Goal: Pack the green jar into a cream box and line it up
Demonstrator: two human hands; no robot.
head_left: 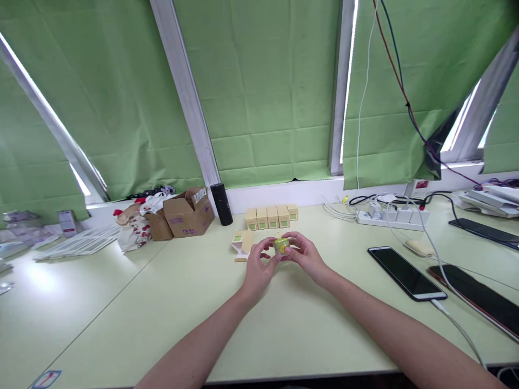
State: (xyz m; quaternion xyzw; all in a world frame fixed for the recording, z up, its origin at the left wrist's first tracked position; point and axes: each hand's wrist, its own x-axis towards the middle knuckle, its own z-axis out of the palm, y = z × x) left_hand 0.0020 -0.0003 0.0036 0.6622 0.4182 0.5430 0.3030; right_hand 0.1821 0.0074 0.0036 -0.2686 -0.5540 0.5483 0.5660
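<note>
- Across the pale table, small cartons stand in a row.
- Your left hand and right hand curl part-closed, pinching one small green container between them before that row.
- Beside your left hand lies an opened carton.
- That container is probably light and stiff, perhaps slick; hold it by its sides.
- It looks squat and glossy, with a yellow mark facing you.

Table, pale, seamed; blinds, green, creased, hang before apparent windows, mostly hidden; frames, grey; wall strip, white; daylight edges in.
</note>
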